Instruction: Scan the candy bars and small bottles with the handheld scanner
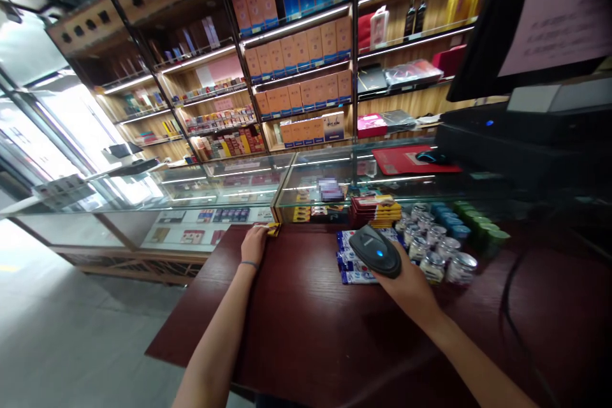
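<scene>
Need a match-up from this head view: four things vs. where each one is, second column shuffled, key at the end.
Things
1. Handheld scanner
2. Small yellow packet
3. Computer mouse
4. Green containers

Places
A. On the red mat
B. Just right of the blue containers
C. At the fingertips of the left hand
D. Held in the right hand

Pairs: 1-D, 2-C, 3-A, 4-B
</scene>
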Tool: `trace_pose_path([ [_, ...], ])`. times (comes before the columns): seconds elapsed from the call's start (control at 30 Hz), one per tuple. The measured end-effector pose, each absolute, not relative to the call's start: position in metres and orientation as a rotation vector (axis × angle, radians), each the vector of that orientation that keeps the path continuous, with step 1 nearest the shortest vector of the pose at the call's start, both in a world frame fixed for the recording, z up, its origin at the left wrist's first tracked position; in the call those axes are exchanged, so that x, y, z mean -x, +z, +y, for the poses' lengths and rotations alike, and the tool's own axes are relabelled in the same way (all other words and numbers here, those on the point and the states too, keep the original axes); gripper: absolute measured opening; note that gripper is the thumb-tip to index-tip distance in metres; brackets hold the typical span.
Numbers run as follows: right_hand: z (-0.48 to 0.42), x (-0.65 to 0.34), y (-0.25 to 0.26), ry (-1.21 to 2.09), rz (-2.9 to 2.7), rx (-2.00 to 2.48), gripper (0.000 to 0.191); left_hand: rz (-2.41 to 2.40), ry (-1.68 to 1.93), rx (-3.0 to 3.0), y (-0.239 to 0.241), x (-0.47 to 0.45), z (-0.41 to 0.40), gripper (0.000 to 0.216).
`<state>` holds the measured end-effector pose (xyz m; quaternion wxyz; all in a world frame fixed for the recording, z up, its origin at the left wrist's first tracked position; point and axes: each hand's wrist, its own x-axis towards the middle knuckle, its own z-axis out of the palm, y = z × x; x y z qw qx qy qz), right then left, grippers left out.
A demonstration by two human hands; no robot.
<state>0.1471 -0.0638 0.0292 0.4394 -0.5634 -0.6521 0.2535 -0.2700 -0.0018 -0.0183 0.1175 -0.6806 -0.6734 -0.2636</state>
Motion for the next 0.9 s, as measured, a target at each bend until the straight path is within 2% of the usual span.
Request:
trace_pose_path([
  [0.63,-0.065,-0.147,0.035,0.646,-1.539,1.387,0.041,-1.948,-0.798,2.054,-0.031,0.275,0.008,0.025],
  [0.77,-0.058,-0.156,0.036,0.586,-1.507,1.316,0.047,-1.907,-0.779,1.965,-0.022,0.265,0.006,0.036],
  [0.9,-0.051,-0.171,0.043,0.433,-1.382,1.298,0.055,-1.766,-0.904,2.02,-0.005,0.223,0.013,0.041],
])
